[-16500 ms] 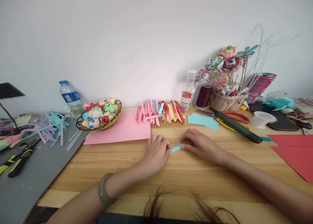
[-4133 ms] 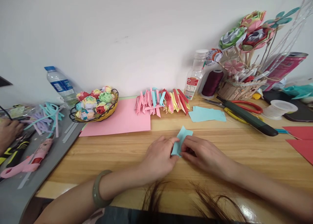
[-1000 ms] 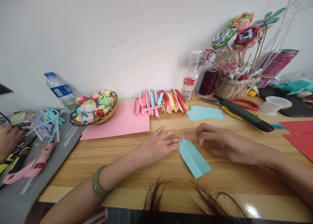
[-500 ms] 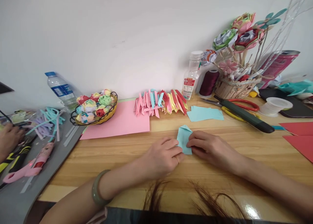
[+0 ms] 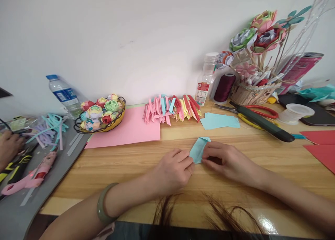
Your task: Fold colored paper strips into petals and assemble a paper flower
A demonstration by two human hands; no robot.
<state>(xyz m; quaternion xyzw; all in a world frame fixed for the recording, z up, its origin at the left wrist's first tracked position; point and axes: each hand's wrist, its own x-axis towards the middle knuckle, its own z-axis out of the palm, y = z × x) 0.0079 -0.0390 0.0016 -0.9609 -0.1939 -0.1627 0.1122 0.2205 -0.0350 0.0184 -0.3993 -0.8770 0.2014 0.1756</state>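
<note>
Light is fairly bright and even, palest on the wall toward twelve o'clock. A hard glare spot shines on the table between four and five. Soft shadows fall under the left hand and right hand. Wide-angle stretching bends the outer edges; hair strands near five look blurred, and detail around nine seems soft.

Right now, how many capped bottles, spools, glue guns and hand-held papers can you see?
Capped bottles: 2 (blue-capped bottle, white-capped bottle)
Spools: 2 (maroon spool, white spool)
Glue guns: 1 (pink glue gun)
Hand-held papers: 1 (folded blue paper)
Total: 6
</note>
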